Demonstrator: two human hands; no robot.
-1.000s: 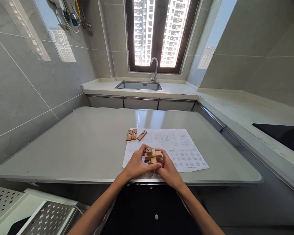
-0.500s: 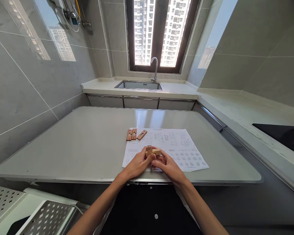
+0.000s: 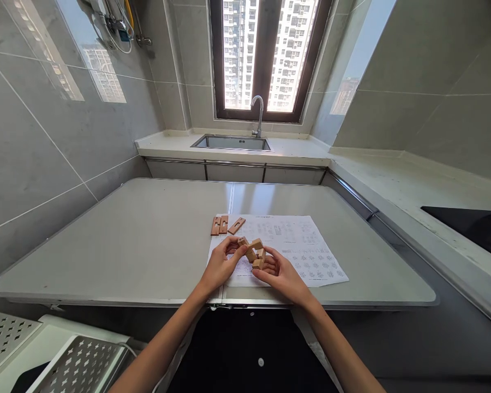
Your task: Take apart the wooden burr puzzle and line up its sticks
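Printed sheet [image 3: 298, 248] on worktop [image 3: 147, 245]: diagrams, text too small to read. Left hand [image 3: 221, 265] and right hand [image 3: 280, 273] both clamped on wooden puzzle assembly [image 3: 253, 252], held just above the sheet near the front edge. Three loose wooden pieces [image 3: 225, 225] lie beyond, at the sheet's far-left corner. Sink [image 3: 231, 143] under the window.

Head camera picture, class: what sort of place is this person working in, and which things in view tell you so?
Most likely a home kitchen: a steel sink with a tap sits under the window, tiled walls surround a counter, and a dark hob lies at the right.
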